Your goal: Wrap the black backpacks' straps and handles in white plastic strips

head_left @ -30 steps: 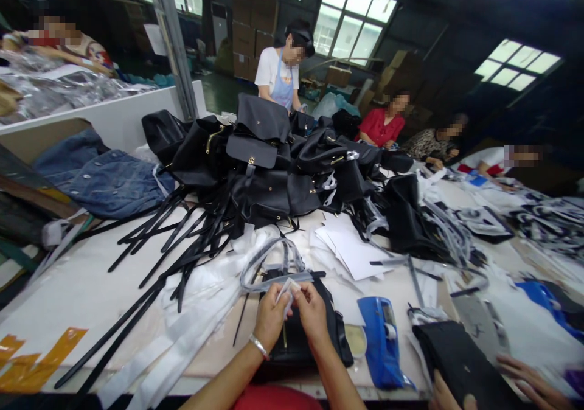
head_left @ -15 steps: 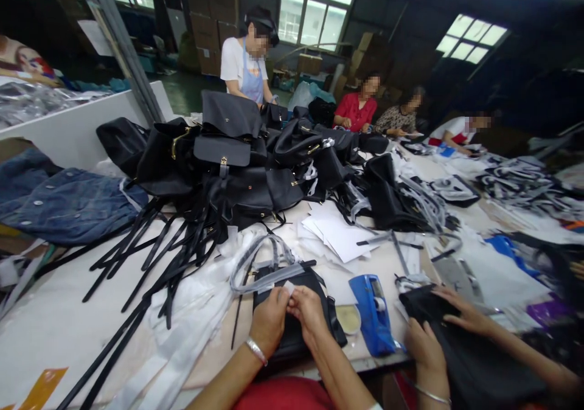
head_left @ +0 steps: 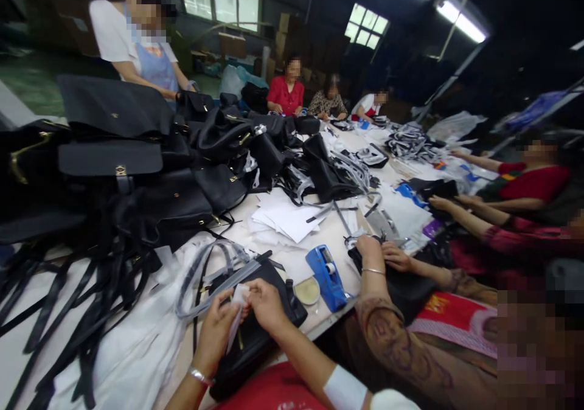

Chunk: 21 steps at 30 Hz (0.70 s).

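My left hand (head_left: 216, 331) is closed on a small folded piece of white paper (head_left: 234, 322), its fingers pinching the lower side. The fingertips of my right hand (head_left: 267, 305) pinch the top of the same paper. Both hands are over a black handbag (head_left: 274, 276) lying at the table's front edge. Grey plastic wrap covers the bag's looped handles (head_left: 181, 300), which lean to the left. A gold zip shows on the bag beneath my hands, partly hidden by them.
A blue tape dispenser (head_left: 335, 294) and a shallow round dish (head_left: 306, 291) are right of the bag. White sheets (head_left: 292, 215) lie behind; black bags (head_left: 137, 197) are piled back left. Crumpled white wrapping (head_left: 132, 331) lies left. A co-worker's hands (head_left: 396, 257) work close on the right.
My view has swung right, bringing more co-workers into sight. My hands have moved slightly apart, and more of the white paper shows between them. The neighbour's hands have shifted on their black bag.
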Available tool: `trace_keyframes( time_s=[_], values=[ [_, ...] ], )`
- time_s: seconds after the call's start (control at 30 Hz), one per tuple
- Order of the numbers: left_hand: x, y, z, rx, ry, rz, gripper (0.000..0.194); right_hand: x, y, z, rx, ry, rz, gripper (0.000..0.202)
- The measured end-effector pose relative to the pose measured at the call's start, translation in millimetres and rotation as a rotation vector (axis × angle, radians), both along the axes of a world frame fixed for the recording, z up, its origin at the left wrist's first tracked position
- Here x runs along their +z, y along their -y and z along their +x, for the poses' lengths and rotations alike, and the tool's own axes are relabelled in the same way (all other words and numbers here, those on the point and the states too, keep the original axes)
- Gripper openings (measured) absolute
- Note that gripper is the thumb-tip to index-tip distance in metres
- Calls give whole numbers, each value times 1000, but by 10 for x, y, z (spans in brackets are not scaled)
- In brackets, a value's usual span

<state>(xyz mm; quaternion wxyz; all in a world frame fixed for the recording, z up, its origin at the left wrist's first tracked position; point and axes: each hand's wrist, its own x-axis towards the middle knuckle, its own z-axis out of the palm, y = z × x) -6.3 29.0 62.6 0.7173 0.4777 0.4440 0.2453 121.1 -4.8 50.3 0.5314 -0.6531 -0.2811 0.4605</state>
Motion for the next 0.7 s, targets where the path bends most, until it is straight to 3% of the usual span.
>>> trace_keyframes(
  time_s=[0.07, 0.2, 0.3, 0.4, 0.5, 0.7],
  values=[
    [-25, -27, 31, -5, 3, -118, 50, 19, 28, 11, 67, 162, 31, 13],
    [-74, -49, 30, -40, -26, -116, 46, 104, 224, 350, 242, 486, 38, 15],
    [-100, -63, 1, 10, -37, -114, 47, 167, 557, 969, 68, 865, -88, 20],
    [-126, -68, -8, 27, -34, -129, 48, 185, 963, 1625, -124, 1098, -483, 24],
    [-149, -59, 2, 1, -39, -135, 47, 120, 1232, 1990, 0, 1147, -815, 25],
    [-168, -46, -52, 31, -29, -141, 42, -108, 1306, 2042, 35, 1087, -990, 31]
  ],
)
